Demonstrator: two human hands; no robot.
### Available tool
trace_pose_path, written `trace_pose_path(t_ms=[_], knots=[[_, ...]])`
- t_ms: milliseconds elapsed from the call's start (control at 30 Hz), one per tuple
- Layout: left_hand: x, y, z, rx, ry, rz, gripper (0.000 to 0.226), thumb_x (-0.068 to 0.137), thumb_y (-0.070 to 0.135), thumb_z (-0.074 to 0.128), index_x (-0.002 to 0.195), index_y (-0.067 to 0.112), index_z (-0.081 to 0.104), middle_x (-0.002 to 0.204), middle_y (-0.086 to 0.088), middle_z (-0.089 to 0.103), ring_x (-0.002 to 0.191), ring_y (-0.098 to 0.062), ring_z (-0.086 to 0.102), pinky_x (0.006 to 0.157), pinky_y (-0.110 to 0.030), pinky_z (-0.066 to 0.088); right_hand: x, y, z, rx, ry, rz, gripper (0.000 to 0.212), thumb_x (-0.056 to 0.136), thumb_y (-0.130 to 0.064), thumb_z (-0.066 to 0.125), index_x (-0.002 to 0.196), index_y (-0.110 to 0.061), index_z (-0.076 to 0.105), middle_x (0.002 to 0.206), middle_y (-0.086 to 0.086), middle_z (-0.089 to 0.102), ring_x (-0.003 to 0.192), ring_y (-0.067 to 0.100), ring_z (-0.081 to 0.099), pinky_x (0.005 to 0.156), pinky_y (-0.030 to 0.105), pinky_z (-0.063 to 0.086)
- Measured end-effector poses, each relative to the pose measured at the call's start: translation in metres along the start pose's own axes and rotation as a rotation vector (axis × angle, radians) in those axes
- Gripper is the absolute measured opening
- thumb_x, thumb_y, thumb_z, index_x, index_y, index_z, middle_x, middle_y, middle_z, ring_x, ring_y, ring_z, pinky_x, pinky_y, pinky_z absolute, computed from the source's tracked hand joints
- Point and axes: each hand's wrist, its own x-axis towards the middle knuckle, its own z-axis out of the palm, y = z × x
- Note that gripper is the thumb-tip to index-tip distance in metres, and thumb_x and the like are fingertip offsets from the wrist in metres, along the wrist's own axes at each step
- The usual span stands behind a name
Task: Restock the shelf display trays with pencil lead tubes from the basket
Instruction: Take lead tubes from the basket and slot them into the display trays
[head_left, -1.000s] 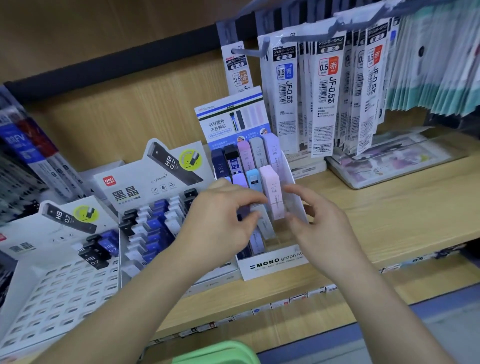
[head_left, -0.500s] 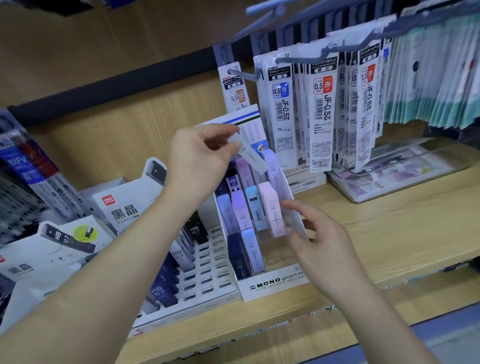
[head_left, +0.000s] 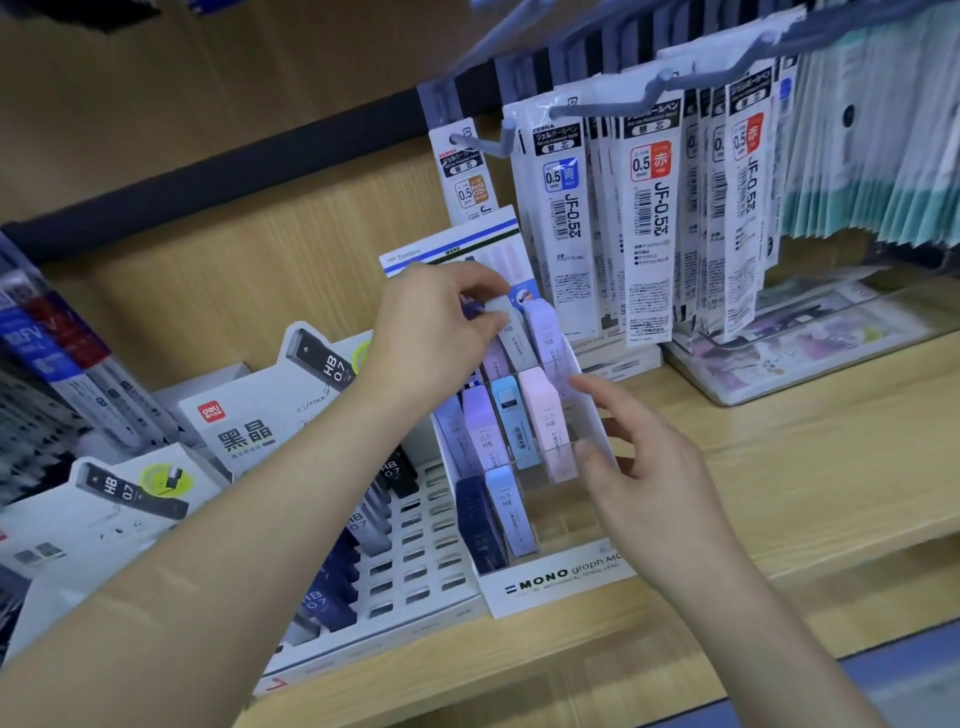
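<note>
Head view: the left hand (head_left: 428, 338) pinches a pale lead tube (head_left: 511, 332) in curled fingers (head_left: 483, 285) at the top row of the MONO tray (head_left: 561, 572) on the shelf (head_left: 789, 467). The tray holds lilac, blue, pink and navy tubes. The right hand (head_left: 649, 478), fingers loosely spread, is at the tray's right side. Just beside it, a white slotted tray (head_left: 427, 552) holds dark tubes (head_left: 332, 571).

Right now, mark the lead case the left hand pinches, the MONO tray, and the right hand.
pale grey lead case (head_left: 517, 343), head view, on its body, mid-length.
MONO tray (head_left: 561, 574), head view, on its front label.
right hand (head_left: 649, 483), head view, on the back of the hand.
</note>
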Motion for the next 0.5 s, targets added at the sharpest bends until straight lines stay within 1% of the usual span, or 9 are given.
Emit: trace_pose_path(t_ms=[67,133,200,233,267,333,433,500], knots=[[0.005,0.002,-0.003,0.025,-0.028,-0.005,0.02,0.081,0.014,0.073,0.1,0.019,0.073,0.081,0.013,0.062,0.066,0.017,0.05,0.063,0.003,0.035,0.0,-0.002,0.0,0.008,-0.002,-0.012,0.053,0.092,-0.01,0.056,0.135,-0.04,0.052,0.127,-0.017,0.061,0.118,0.001,0.052,0.099,0.03,0.047],[0.007,0.003,-0.005,0.068,-0.06,0.001,0.021,0.082,0.016,0.074,0.102,0.02,0.074,0.085,0.011,0.066,0.068,0.006,0.054,0.066,0.0,0.037,0.0,-0.003,0.0,0.01,0.003,-0.021,0.053,0.093,-0.01,0.055,0.135,-0.041,0.052,0.128,-0.018,0.061,0.118,0.0,0.052,0.098,0.03,0.048],[0.006,0.005,-0.003,0.12,-0.1,0.036,0.02,0.082,0.017,0.073,0.102,0.02,0.074,0.092,0.007,0.07,0.078,-0.003,0.057,0.078,-0.014,0.045,0.001,-0.003,0.001,0.01,0.008,-0.021,0.052,0.093,-0.011,0.055,0.135,-0.041,0.052,0.127,-0.017,0.062,0.116,-0.001,0.053,0.096,0.03,0.048],[0.005,0.006,-0.001,0.135,-0.109,0.046,0.02,0.081,0.017,0.074,0.101,0.02,0.074,0.092,0.007,0.07,0.082,-0.007,0.059,0.081,-0.022,0.047,0.001,-0.003,0.001,0.006,0.006,-0.017,0.052,0.093,-0.011,0.055,0.135,-0.042,0.051,0.127,-0.017,0.061,0.116,-0.001,0.053,0.096,0.03,0.048],[0.004,0.007,0.001,0.139,-0.104,0.044,0.02,0.08,0.018,0.075,0.1,0.021,0.073,0.09,0.008,0.07,0.083,-0.008,0.06,0.082,-0.026,0.048,0.001,-0.003,0.001,0.001,0.001,-0.015,0.053,0.093,-0.012,0.054,0.136,-0.042,0.05,0.128,-0.017,0.061,0.117,-0.001,0.053,0.097,0.031,0.047],[0.003,0.007,0.004,0.131,-0.076,0.03,0.019,0.078,0.02,0.077,0.096,0.022,0.071,0.086,0.01,0.067,0.084,-0.009,0.059,0.081,-0.027,0.048,0.002,-0.002,0.002,-0.002,-0.004,-0.022,0.056,0.093,-0.013,0.054,0.141,-0.042,0.046,0.131,-0.016,0.06,0.12,0.003,0.053,0.1,0.035,0.047],[0.004,0.005,0.006,0.173,-0.065,0.03,0.017,0.075,0.024,0.079,0.09,0.02,0.07,0.086,0.006,0.067,0.087,-0.015,0.058,0.077,-0.028,0.046,0.002,0.0,0.001,-0.01,-0.022,-0.005,0.057,0.096,-0.019,0.052,0.147,-0.04,0.038,0.137,-0.016,0.056,0.126,0.005,0.05,0.105,0.038,0.045],[0.004,0.005,0.004,0.165,-0.065,0.01,0.013,0.077,0.026,0.078,0.088,0.02,0.073,0.085,0.007,0.068,0.084,-0.012,0.06,0.074,-0.024,0.045,0.003,-0.001,0.0,-0.016,-0.056,0.005,0.054,0.098,-0.022,0.05,0.148,-0.037,0.038,0.138,-0.016,0.055,0.129,0.003,0.047,0.108,0.038,0.042]])
